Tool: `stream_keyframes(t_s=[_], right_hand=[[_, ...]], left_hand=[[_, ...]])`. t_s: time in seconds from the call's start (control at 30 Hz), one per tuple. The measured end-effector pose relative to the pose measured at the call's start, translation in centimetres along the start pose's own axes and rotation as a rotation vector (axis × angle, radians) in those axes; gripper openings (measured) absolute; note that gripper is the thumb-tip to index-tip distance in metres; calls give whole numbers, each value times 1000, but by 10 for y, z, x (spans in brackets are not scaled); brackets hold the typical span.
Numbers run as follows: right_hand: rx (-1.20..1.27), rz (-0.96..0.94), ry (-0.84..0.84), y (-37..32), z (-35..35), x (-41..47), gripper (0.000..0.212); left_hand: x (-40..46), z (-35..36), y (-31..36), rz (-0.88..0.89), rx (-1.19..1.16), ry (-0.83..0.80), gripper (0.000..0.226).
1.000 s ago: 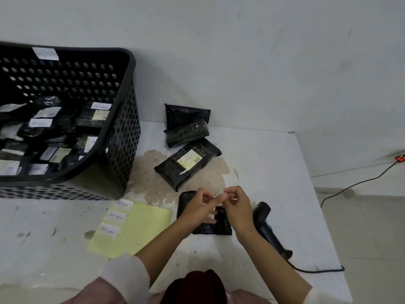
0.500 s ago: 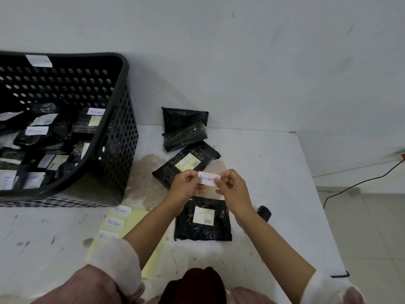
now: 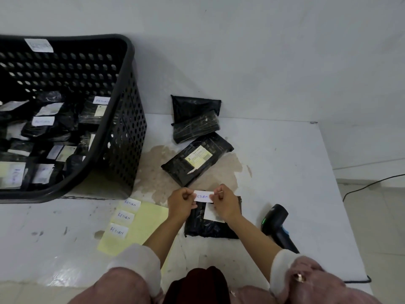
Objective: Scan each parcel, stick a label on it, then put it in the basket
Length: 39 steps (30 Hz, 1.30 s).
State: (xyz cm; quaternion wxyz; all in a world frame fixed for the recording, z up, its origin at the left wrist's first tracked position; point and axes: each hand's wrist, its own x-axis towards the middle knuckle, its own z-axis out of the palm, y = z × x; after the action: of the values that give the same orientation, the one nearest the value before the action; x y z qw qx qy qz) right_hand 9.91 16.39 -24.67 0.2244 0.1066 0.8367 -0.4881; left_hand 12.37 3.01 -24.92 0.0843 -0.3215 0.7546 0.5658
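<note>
A: What are the hands doing?

B: The left hand [image 3: 180,204] and right hand [image 3: 226,204] are each pinching one end of a small white paper label [image 3: 204,196], fingers curled, wrists bent in toward each other. The label is stretching flat between them, its long axis running left to right, "RETURN" reading upright.

A: And the parcel?

B: A glossy, crinkled black plastic parcel [image 3: 208,227] is lying flat on the white desk [image 3: 285,161] directly under the hands, a white sticker showing on top.

A: Further out?

B: A black scanner [image 3: 275,220] is lying right of it, a yellow backing sheet [image 3: 140,227] left. Beyond, more black parcels [image 3: 197,159] are resting, and the perforated black basket [image 3: 129,132] is sitting far left.
</note>
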Motion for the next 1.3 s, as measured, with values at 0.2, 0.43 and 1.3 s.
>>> stream_keyframes(t_s=[0.2, 0.43, 1.3], right_hand=[[-104, 5, 32, 6, 12, 9, 10], [-367, -58, 53, 7, 17, 11, 7], [-1083, -487, -214, 39, 3, -24, 80]], left_hand=[[8, 5, -10, 48, 105, 36, 3], [5, 5, -12, 187, 221, 19, 8], [2, 9, -6, 241, 427, 26, 17]])
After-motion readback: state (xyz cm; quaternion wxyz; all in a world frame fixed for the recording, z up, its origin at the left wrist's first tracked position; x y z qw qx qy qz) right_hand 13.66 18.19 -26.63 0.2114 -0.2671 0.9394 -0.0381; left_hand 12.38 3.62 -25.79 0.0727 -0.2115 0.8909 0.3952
